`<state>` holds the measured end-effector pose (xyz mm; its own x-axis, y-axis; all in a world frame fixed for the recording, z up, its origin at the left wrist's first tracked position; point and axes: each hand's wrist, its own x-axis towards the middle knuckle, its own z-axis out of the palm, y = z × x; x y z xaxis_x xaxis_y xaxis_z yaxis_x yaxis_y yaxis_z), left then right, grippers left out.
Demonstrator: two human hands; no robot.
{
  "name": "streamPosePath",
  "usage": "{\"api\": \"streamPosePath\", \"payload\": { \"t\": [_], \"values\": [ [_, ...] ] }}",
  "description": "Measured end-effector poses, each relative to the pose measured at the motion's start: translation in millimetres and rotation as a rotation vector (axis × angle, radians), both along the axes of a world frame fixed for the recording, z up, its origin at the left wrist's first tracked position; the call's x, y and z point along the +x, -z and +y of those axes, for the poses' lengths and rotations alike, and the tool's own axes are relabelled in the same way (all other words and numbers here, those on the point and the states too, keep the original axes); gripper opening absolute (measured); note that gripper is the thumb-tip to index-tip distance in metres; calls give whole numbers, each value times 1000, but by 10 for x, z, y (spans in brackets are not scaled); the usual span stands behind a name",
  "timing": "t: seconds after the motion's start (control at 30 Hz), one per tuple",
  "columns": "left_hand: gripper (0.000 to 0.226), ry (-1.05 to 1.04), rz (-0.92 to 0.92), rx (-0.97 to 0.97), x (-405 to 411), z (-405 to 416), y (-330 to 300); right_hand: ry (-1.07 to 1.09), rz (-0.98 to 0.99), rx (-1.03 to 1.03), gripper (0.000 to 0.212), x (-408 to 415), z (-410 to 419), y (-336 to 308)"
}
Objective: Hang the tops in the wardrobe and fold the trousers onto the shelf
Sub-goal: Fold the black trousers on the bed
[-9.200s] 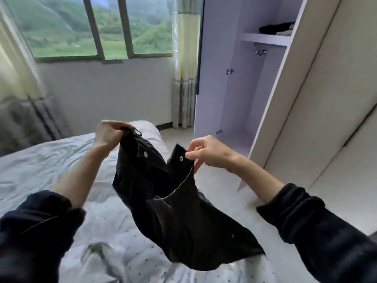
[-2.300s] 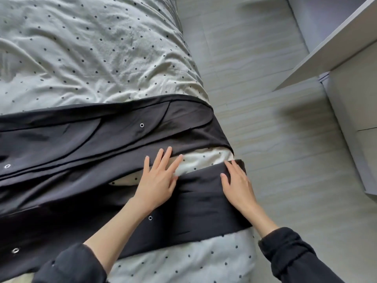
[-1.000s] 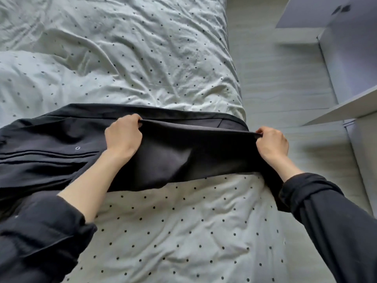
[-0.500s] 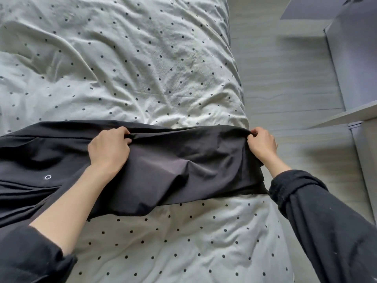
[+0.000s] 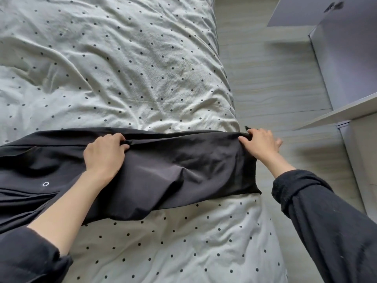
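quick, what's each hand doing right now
Left hand: fingers curled, gripping the folded edge of the black trousers.
Right hand: pinching the trousers' corner at the bed edge, other fingers spread.

A single head-worn wide-angle camera looks steeply down, close over the bed (image 5: 142, 68), with floor (image 5: 275, 78) at right.

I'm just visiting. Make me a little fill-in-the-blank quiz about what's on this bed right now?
1. The black trousers lie on a white bedcover patterned with black ____.
2. The left hand ____ the trousers' upper edge.
3. The right hand holds the trousers at the bed's ____ edge.

Missing words: dots; grips; right
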<state>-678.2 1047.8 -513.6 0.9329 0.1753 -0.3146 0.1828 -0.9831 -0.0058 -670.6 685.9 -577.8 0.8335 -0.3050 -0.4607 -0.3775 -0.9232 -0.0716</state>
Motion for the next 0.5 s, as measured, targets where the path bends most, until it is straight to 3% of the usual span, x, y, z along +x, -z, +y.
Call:
{"api": "streamPosePath", "payload": {
  "t": [0.1,0.27,0.37,0.5],
  "values": [
    [30,16,-28,-9,-48,22,-23,15,-14,186,55,-164,408,-34],
    [41,34,-82,39,-352,112,-217,-251,-143,387,60,-661,1383,-315],
    [41,39,-132,66,-744,249,-375,-459,-72,384,63,-885,1819,-383],
    [51,46,-186,137,-1370,478,-511,-459,43,359,65,-999,2108,-430]
  ]
}}
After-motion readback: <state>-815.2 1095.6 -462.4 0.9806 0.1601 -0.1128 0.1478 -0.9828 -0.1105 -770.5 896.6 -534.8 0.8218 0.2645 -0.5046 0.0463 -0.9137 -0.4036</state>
